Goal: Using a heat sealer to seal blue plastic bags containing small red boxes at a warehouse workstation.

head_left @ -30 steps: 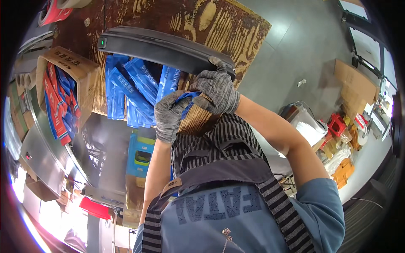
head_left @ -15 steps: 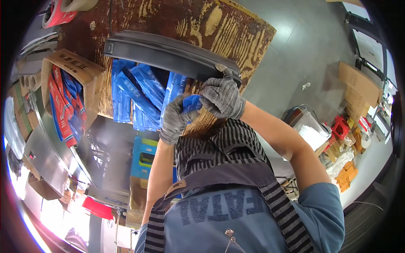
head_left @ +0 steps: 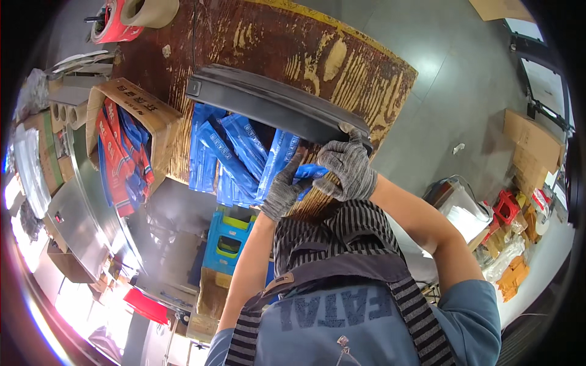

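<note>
Both my hands wear grey knitted gloves. Between them, at the table's near edge, is a crumpled blue plastic packet (head_left: 312,171). My left hand (head_left: 282,194) is closed around its left end. My right hand (head_left: 350,168) has its thumb and fingers closed at the packet's other end, while one fingertip rests against the right end of a long black appliance (head_left: 268,97), which looks like a bag sealer. Left of my hands, several flat blue packets (head_left: 223,149) lie overlapping in front of the appliance. One blue packet (head_left: 281,158) stands close beside my left hand.
A cardboard box (head_left: 165,131) of red and blue packets (head_left: 119,155) stands at the left of the worn wooden table (head_left: 390,82). Tape rolls (head_left: 149,11) sit at the far left corner. Below are blue and green plastic stools (head_left: 224,244). Cartons (head_left: 531,143) and bags stand on the right floor.
The whole view has shifted, so the table and its things sit farther right and lower. More of the blue packet now shows stretched between my hands; my left hand has turned slightly.
</note>
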The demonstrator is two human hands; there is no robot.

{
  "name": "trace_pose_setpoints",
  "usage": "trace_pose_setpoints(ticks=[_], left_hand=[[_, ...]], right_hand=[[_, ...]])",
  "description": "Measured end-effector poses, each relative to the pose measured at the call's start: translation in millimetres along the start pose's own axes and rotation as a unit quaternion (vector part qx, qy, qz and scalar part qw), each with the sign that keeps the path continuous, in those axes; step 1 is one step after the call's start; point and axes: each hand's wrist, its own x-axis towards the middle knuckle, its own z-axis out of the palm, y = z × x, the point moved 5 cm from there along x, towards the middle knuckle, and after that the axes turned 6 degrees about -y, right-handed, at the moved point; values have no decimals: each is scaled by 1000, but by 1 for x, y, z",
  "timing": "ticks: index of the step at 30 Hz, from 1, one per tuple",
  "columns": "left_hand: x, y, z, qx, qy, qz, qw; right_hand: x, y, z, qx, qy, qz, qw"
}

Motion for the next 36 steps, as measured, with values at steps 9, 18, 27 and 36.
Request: trace_pose_setpoints(ticks=[9, 18, 27, 36], left_hand=[[-18, 15, -69, 55, 112, -73, 989], [18, 49, -42, 47, 116, -60, 990], [16, 20, -61, 117, 123, -21, 985], [20, 44, -57, 105, 105, -104, 984]], right_hand=[[15, -20, -27, 26, -45, 52, 997], [19, -30, -27, 54, -63, 68, 994], [12, -24, -25, 111, -119, 86, 983], [6, -12, -13, 98, -124, 81, 984]])
